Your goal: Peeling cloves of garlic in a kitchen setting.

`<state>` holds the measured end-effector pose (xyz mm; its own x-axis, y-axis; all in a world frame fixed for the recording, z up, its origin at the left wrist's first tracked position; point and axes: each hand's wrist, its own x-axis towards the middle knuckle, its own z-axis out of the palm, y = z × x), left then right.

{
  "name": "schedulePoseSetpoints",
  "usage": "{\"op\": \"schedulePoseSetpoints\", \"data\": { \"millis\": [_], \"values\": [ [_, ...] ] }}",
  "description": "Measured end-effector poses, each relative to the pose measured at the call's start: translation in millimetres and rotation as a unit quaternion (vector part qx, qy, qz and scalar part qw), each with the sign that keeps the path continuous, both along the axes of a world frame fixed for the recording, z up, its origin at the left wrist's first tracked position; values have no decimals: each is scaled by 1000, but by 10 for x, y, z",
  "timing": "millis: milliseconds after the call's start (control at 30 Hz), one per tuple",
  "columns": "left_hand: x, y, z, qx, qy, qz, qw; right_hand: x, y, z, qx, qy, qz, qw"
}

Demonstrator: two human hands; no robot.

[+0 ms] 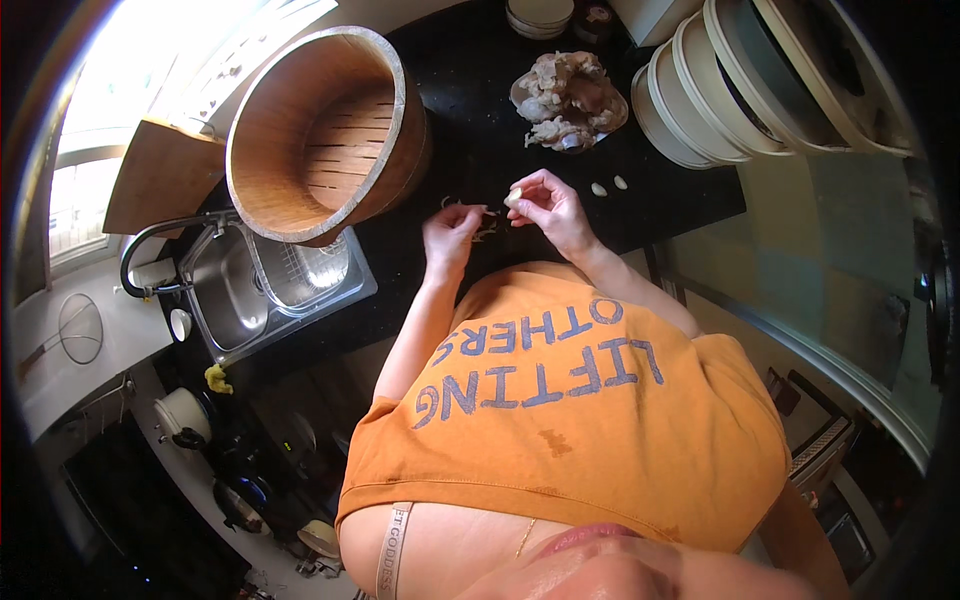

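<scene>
Between the fingertips of my right hand (553, 208) is a pale peeled clove of garlic (514, 194). Just left of it, my left hand (451, 232) pinches a thin strip of peel (487, 212) over the dark countertop. Small scraps of peel (484, 234) lie beside and under the left hand. Two whitish cloves (598, 190) (620, 182) rest on the counter to the right of my right hand. Farther back, a pile of papery garlic skins (566, 97) sits in what looks like a shallow container, mostly hidden.
A large wooden tub (401, 135) stands at the left, partly over the stainless steel sink (247, 300) with its black faucet (139, 247). A wooden board (159, 176) leans by the window. Stacked pale round containers (690, 97) stand right; stacked bowls (540, 16) are at the back.
</scene>
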<state>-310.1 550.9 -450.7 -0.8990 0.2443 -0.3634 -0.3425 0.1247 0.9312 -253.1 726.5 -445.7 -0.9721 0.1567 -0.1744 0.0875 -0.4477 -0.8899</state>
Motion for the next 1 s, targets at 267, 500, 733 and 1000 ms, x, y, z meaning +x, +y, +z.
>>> {"op": "schedulePoseSetpoints", "data": {
  "millis": [267,500,733,1000],
  "values": [
    [-184,-427,-665,-355,196,-122,906,-33,46,-219,39,-72,68,994],
    [-148,-228,-445,-392,217,-150,881,-48,-8,-222,55,-82,88,991],
    [-133,-247,-438,-431,206,-153,865,-29,-33,-232,65,-91,86,990],
    [-133,-196,-194,-279,198,-168,925,-17,-41,-265,112,-86,83,987]
  ]
}}
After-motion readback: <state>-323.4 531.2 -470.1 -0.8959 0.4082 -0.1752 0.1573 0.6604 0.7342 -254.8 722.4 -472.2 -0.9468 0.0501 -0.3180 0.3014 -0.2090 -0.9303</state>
